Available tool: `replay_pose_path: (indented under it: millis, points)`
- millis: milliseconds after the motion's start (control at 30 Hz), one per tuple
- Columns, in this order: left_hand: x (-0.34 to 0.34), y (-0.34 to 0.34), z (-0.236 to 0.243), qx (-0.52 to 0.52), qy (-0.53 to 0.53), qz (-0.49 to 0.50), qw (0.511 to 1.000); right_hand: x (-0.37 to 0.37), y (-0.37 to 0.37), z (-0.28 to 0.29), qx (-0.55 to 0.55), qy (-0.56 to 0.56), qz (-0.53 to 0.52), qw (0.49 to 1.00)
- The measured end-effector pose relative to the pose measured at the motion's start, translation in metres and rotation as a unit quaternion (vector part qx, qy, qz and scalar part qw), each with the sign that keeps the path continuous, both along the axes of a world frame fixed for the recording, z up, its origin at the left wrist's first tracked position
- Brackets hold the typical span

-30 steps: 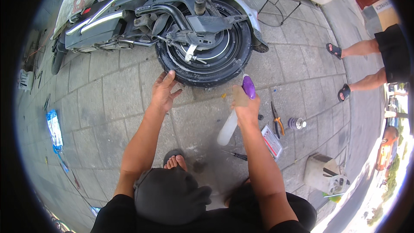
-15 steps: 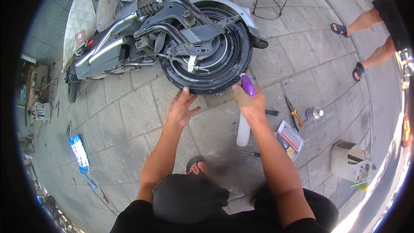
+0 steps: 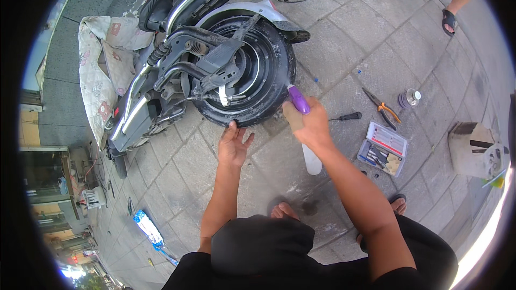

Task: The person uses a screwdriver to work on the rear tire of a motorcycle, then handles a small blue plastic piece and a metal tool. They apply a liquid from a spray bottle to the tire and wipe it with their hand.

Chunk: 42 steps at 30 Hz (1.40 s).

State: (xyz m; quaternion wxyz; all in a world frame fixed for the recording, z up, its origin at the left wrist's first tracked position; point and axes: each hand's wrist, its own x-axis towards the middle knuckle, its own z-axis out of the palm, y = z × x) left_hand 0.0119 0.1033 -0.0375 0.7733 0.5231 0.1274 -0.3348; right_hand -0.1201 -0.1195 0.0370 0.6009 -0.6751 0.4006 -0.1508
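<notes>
My right hand (image 3: 310, 123) is wrapped round a spray bottle with a purple head (image 3: 299, 100) and a whitish body (image 3: 311, 160). Its nozzle points at the lower right side of a black tyre (image 3: 278, 88), and a faint mist shows on the rubber there. At the tyre's bottom edge my left hand (image 3: 233, 145) has its thumb against the rubber, fingers apart and nothing held. The wheel belongs to a scooter (image 3: 204, 59) lying on its side, with its swingarm and shock absorber facing up.
To the right lie pliers (image 3: 383, 110), a black-handled tool (image 3: 349, 116), an open tool case (image 3: 382, 147) and a small metal can (image 3: 410, 98). A white container (image 3: 475, 149) stands farther right. A blue package (image 3: 149, 230) lies at left. Another person's sandalled foot (image 3: 449, 21) is at far right.
The view has turned and shifted, so the scooter sits farther left. A faint spray mist now shows at the nozzle. Both hands stay at the tyre, and the other person's legs show less.
</notes>
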Motion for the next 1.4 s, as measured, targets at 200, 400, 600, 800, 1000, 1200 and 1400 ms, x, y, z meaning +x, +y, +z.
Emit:
replay_pose_path:
  millis: [200,400,600,800,1000,1200,1400]
  points:
    - [0.007,0.004,0.013,0.038,0.011,0.074,0.996,-0.008,0.003,-0.012,-0.046,-0.062,-0.048,0.996]
    - [-0.006,-0.003,0.026,0.084,0.014,-0.001,0.996,-0.036,0.018,-0.028,0.146,-0.078,-0.035,0.986]
    - [-0.022,0.001,0.026,0.487,-0.420,-0.046,0.764,-0.055,0.022,-0.034,0.178,-0.058,-0.041,0.981]
    - [-0.027,-0.040,0.052,0.492,-0.738,-0.192,0.420,-0.065,-0.008,-0.018,0.135,-0.135,-0.060,0.980]
    - [-0.008,-0.025,0.055,0.507,-0.752,-0.215,0.363,-0.061,-0.036,-0.007,0.141,-0.099,-0.018,0.985]
    - [-0.017,-0.026,0.071,0.500,-0.728,-0.258,0.392,-0.077,-0.065,-0.013,0.262,-0.117,0.031,0.958]
    - [-0.025,-0.071,0.073,0.515,-0.721,-0.267,0.380,-0.070,-0.063,-0.026,0.159,-0.138,0.058,0.976]
